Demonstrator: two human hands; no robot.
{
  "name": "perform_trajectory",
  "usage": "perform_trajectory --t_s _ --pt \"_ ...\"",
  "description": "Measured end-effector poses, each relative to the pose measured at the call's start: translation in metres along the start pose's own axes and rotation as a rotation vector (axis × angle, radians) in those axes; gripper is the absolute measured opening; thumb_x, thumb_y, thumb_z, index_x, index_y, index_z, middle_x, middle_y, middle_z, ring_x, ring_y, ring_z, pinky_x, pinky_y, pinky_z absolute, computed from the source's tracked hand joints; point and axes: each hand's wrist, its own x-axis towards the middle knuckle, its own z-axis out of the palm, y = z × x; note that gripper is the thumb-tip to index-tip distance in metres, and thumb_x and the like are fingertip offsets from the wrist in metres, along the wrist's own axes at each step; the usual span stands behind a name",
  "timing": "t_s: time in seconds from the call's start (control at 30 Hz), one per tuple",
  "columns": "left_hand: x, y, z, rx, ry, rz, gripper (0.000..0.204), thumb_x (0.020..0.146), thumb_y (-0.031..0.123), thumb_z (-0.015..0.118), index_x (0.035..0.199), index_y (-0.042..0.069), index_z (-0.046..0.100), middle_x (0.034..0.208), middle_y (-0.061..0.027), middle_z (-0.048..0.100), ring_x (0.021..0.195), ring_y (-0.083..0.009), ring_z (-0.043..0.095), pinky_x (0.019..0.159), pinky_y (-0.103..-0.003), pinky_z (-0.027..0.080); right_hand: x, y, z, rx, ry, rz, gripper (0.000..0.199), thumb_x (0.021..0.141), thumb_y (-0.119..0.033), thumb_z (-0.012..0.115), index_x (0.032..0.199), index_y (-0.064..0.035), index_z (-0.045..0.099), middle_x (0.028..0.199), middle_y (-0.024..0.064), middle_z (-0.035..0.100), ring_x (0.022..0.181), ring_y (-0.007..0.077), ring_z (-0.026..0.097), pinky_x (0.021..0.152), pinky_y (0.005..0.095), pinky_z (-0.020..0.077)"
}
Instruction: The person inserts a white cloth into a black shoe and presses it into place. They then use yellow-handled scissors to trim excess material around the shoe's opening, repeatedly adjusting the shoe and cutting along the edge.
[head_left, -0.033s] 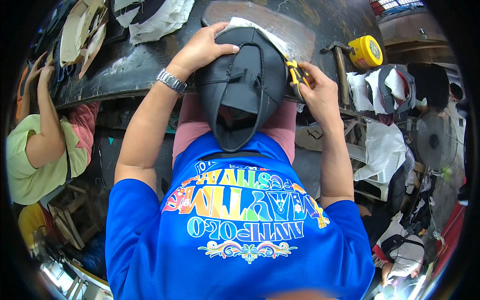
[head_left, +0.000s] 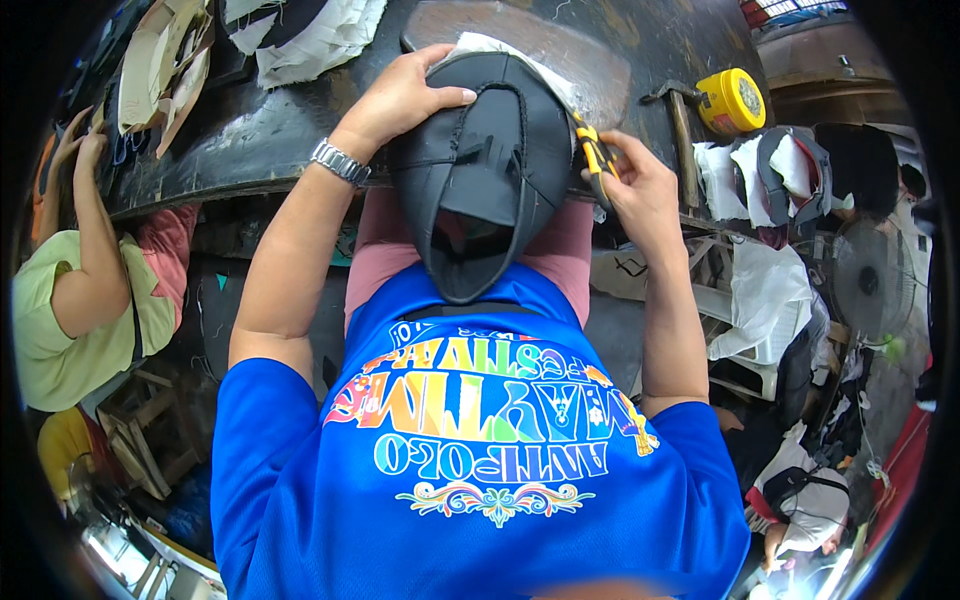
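A black shoe upper (head_left: 495, 190), with stitching round its tongue and a dark opening toward me, rests against the table edge above my lap. White lining material (head_left: 487, 43) shows along its far edge. My left hand (head_left: 410, 98) wraps over the upper's far left side, thumb on top and fingers mostly hidden beneath. In my right hand (head_left: 640, 185) is a pair of yellow-and-black pliers (head_left: 594, 155), gripped by the handles. The jaws are at the upper's right edge; whether they pinch the material is too small to tell.
The dark table (head_left: 260, 140) bears a brown slab (head_left: 590, 70), a hammer (head_left: 685, 150) and a yellow tub (head_left: 733, 102). Other uppers (head_left: 795, 175) stand at the right, and cut pieces (head_left: 160, 65) lie far left. A co-worker (head_left: 70, 300) sits at my left.
The pliers' handles have come closer together in my right hand, and the pliers have turned slightly. My left hand and the shoe upper have hardly moved.
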Motion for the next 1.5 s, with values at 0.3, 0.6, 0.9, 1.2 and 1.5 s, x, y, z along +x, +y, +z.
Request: perform_trajectory --t_s 0.3,0.6,0.9,1.2,1.5 --pt "-0.005 -0.004 0.0 -0.223 -0.06 -0.097 0.06 0.083 0.017 0.079 0.134 -0.003 0.055 0.115 -0.0138 0.069 0.097 -0.0151 0.066 0.085 -0.028 0.054 -0.069 0.022 -0.022 0.766 -0.237 0.514 0.046 0.082 -0.009 0.08 0.119 -0.0007 0.053 0.066 0.0012 0.06 0.049 0.0091 0.057 0.045 0.022 0.0436" --pt "-0.014 -0.009 -0.003 -0.382 -0.043 -0.12 0.048 0.089 0.009 0.072 0.134 0.001 0.059 0.114 -0.0053 0.068 0.095 -0.009 0.065 0.083 -0.024 0.055 -0.093 0.046 0.004 1.041 -0.173 0.699 0.026 0.083 -0.013 0.08 0.099 -0.0031 0.062 0.08 0.0081 0.069 0.065 0.0145 0.067 0.058 0.0251 0.0526" --pt "-0.018 -0.02 -0.012 -0.628 0.023 -0.116 0.039 0.09 0.006 0.071 0.128 0.003 0.064 0.11 -0.0037 0.07 0.091 -0.0084 0.066 0.081 -0.024 0.055 -0.091 0.053 -0.001 0.681 -0.157 0.611 0.023 0.082 -0.018 0.081 0.094 -0.0036 0.067 0.073 0.0035 0.067 0.063 0.0106 0.065 0.06 0.0229 0.0502" --pt "-0.021 -0.03 -0.024 -1.081 0.026 -0.124 0.027 0.092 0.004 0.068 0.119 0.006 0.066 0.104 -0.0071 0.072 0.088 -0.0149 0.072 0.075 -0.029 0.061 -0.096 0.04 0.014 0.877 -0.285 0.532 0.027 0.088 -0.025 0.076 0.101 -0.0033 0.065 0.076 0.0008 0.063 0.064 0.0071 0.059 0.059 0.0205 0.0458" --pt "-0.027 -0.031 -0.016 -1.243 0.035 -0.092 0.018 0.093 0.003 0.065 0.111 0.008 0.07 0.099 -0.0092 0.074 0.083 -0.0165 0.073 0.07 -0.029 0.062 -0.092 -0.007 0.035 1.22 -0.582 0.232 0.078 0.08 -0.059 0.071 0.124 0.0024 0.053 0.097 0.0091 0.062 0.088 0.0151 0.06 0.083 0.0273 0.0485"
